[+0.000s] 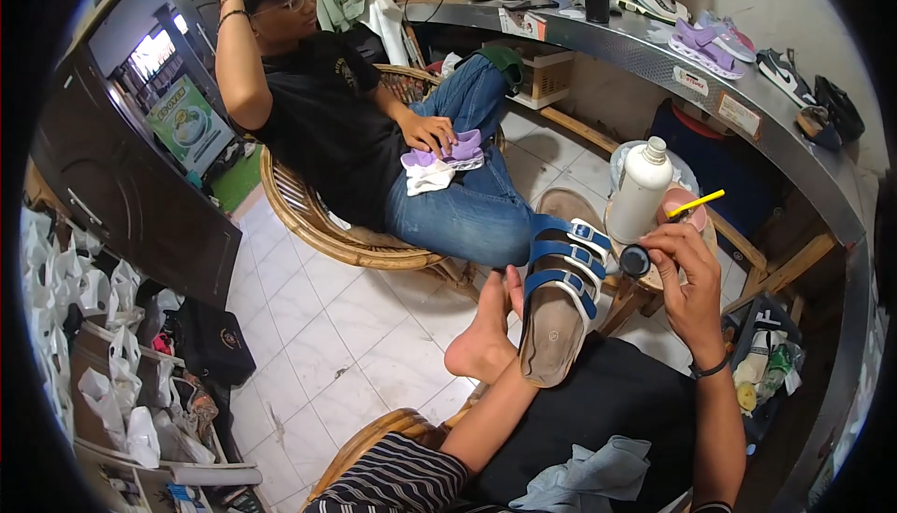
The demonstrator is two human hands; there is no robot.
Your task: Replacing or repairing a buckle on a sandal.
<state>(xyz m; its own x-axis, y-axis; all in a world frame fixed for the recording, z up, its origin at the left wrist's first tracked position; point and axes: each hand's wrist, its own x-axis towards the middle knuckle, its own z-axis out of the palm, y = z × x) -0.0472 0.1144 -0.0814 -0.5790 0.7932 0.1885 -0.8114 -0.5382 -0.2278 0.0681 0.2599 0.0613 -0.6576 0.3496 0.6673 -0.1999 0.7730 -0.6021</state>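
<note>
A blue and white sandal (558, 321) with three buckled straps is held up over my lap, sole lengthwise. My left forearm runs up to its heel; my left hand is behind the sandal, fingers hidden. Beside the straps, my right hand (687, 270) pinches a small object with a round black end (635, 262); its pale part points at the sandal. A thin yellow stick (696, 203) shows just above my right fingers, over a pink bowl (685, 209); I cannot tell whether it rests there. A grey-blue cloth (590, 477) lies on my dark-covered lap.
A white bottle (643, 186) and a second sandal (564, 205) are beyond my hands. Another person (327, 130) sits in a rattan chair (322, 237), hand on a purple shoe (458, 150). Shoes line a curved metal counter (747, 116). Plastic-bagged goods (121, 354) fill the left side.
</note>
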